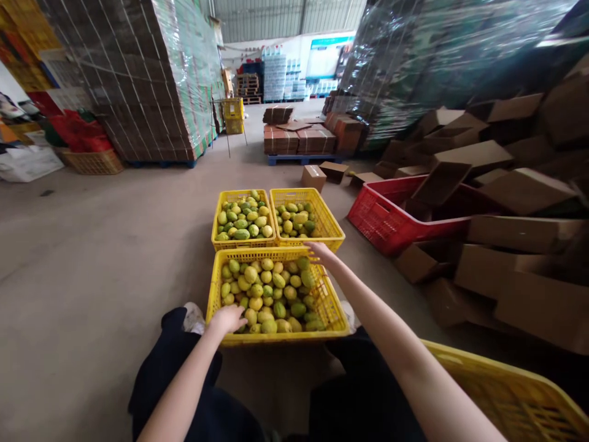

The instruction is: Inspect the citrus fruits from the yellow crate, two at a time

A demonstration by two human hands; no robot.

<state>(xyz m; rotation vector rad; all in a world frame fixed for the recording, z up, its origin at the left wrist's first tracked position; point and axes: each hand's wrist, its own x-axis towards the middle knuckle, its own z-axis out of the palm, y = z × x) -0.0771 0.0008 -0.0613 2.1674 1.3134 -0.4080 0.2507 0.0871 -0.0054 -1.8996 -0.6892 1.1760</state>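
A yellow plastic crate (338,319) stands on the floor between my legs, holding many yellow-green, lemon-like fruits (267,291). My left hand (229,320) is over its near left part, fingers stretched out close to the fruits, with nothing seen in them. Over the far right corner of the same crate reaches my right hand (321,253), its fingers extended and no fruit visible in it. Just beyond stand two more yellow crates side by side: the left one (215,224) is heaped with fruits, while the right one (329,224) has fruits mostly toward its left side.
To the right, a red crate (381,227) lies among a heap of cardboard boxes (519,270). Another yellow crate (506,380) is close by my right arm. Wrapped pallet stacks (138,80) rise at both sides. Flattened cartons sit on a blue pallet (299,158) ahead.
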